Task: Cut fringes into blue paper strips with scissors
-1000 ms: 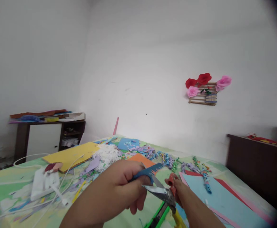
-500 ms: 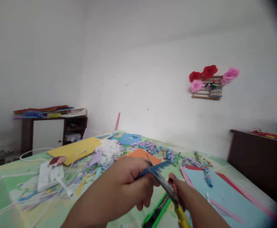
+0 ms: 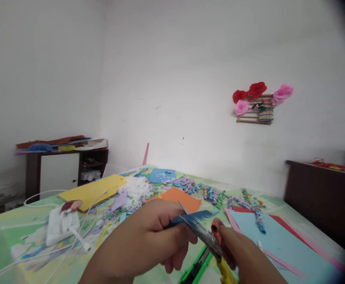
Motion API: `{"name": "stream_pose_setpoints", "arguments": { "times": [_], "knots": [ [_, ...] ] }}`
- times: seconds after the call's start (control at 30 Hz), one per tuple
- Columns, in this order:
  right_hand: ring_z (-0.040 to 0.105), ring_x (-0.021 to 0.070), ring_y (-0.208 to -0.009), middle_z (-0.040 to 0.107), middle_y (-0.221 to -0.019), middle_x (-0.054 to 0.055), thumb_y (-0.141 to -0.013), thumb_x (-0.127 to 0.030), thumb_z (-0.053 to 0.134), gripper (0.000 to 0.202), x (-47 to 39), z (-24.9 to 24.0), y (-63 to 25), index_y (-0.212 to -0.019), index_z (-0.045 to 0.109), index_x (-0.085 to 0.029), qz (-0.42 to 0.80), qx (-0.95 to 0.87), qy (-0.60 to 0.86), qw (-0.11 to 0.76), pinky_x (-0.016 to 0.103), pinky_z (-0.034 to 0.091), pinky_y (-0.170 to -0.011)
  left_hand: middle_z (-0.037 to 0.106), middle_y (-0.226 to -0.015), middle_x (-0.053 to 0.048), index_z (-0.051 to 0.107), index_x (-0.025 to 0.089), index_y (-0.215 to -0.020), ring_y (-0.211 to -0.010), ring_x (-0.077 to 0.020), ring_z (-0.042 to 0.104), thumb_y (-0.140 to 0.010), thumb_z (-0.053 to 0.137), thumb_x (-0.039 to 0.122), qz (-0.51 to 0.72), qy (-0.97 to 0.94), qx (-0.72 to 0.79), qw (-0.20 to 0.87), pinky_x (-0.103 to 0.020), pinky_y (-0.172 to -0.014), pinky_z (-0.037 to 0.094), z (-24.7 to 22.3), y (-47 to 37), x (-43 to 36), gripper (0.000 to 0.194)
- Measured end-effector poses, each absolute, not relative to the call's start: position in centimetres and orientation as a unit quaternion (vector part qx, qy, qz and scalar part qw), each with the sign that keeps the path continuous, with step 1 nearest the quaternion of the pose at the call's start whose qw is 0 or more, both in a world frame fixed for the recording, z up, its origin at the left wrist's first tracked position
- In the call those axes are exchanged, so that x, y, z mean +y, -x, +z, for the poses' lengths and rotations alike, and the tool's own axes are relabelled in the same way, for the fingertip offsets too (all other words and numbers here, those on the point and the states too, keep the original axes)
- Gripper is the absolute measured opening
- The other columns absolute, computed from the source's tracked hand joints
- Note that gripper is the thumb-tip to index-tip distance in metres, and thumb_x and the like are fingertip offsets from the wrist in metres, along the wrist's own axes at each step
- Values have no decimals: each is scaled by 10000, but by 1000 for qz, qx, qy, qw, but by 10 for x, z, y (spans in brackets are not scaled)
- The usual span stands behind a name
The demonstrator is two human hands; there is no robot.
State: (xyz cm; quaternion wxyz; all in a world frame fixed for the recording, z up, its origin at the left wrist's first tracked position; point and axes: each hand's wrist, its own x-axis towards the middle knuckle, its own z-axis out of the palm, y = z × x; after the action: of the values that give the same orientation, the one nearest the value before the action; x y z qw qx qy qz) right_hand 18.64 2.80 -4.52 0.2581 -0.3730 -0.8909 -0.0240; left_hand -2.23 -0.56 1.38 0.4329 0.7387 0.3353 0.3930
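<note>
Between thumb and fingers, my left hand (image 3: 157,236) pinches a strip of blue paper (image 3: 197,217) whose upper edge is cut into a fringe. My right hand (image 3: 233,244) grips scissors (image 3: 205,236) with a yellow handle (image 3: 226,273), their blades crossing the blue strip just past my left fingertips. At my right thumb sits a small reddish rolled piece (image 3: 215,225); how it is held I cannot tell. Below the hands on the table lies a green utility knife (image 3: 196,266), partly hidden.
White shredded paper (image 3: 137,192), an orange sheet (image 3: 180,197) and a yellow sheet (image 3: 92,191) lie beyond my hands. Light blue paper (image 3: 279,240) is at right, with rolled paper pieces (image 3: 209,194) behind. A white power strip (image 3: 58,227) with cables stands left.
The scissor blades have come closer together over the blue strip. Both hands have stayed in nearly the same place, and the view has tilted slightly.
</note>
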Motion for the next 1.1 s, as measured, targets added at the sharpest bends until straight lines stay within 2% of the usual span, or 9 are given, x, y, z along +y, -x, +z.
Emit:
{"name": "stream_pose_setpoints", "arguments": {
  "times": [0.13,0.27,0.37,0.47,0.57,0.7,0.8,0.93,1.1],
  "knots": [
    [586,301,-864,616,-1027,127,-567,-238,633,396,29,-47,-188,-944,530,-177,-31,-883,397,250,340,475,-673,476,-419,54,518,156,-643,-342,-44,412,-741,438,187,392,-727,333,454,-109,-339,326,12,25,-2,130],
    [572,293,-924,601,-1063,102,-562,-255,650,474,25,-45,-186,-1011,506,-197,21,-863,388,321,319,472,-720,476,-416,55,518,155,-649,-346,-45,410,-764,426,201,398,-733,328,443,-115,-350,338,11,25,-1,154],
    [552,300,-961,583,-1088,88,-547,-232,684,486,22,-40,-185,-1003,519,-212,70,-848,386,357,337,459,-768,481,-438,46,500,150,-579,-377,-49,427,-771,419,194,423,-749,335,384,-121,-373,350,14,24,-1,213],
    [555,280,-950,592,-1048,74,-649,-292,681,414,22,-34,-185,-1024,531,-203,107,-844,380,363,372,457,-777,503,-477,36,498,145,-520,-421,-51,459,-763,423,158,455,-761,346,306,-121,-406,358,14,23,-2,255],
    [568,208,-890,569,-1057,52,-830,-320,528,265,25,-31,-185,-1065,519,-197,120,-843,381,361,380,471,-735,505,-475,45,521,147,-522,-441,-53,481,-755,410,100,444,-775,351,280,-121,-437,368,12,22,-5,261],
    [565,182,-870,538,-1098,43,-863,-306,489,240,25,-32,-185,-1076,514,-199,130,-843,381,356,380,475,-723,490,-492,62,517,152,-522,-455,-43,477,-729,402,40,432,-782,350,281,-107,-457,364,10,20,-12,262],
    [568,215,-895,559,-1087,52,-820,-329,542,284,24,-36,-187,-1080,516,-218,130,-847,376,353,376,478,-730,490,-504,63,505,155,-524,-475,-43,485,-721,402,28,426,-785,353,278,-103,-468,362,11,20,-15,257],
    [502,332,-1042,568,-1126,93,-583,-268,729,581,25,-44,-192,-1111,491,-228,114,-861,361,341,372,465,-784,499,-487,59,514,160,-532,-473,-53,485,-746,414,57,424,-789,358,262,-122,-470,357,11,23,-15,258],
    [518,305,-1035,558,-1138,136,-565,-173,677,582,23,-46,-190,-1106,463,-180,56,-883,354,304,330,452,-791,493,-487,55,500,153,-503,-452,-45,478,-733,406,62,422,-777,354,304,-115,-457,364,12,24,-17,265]
  ]
}}
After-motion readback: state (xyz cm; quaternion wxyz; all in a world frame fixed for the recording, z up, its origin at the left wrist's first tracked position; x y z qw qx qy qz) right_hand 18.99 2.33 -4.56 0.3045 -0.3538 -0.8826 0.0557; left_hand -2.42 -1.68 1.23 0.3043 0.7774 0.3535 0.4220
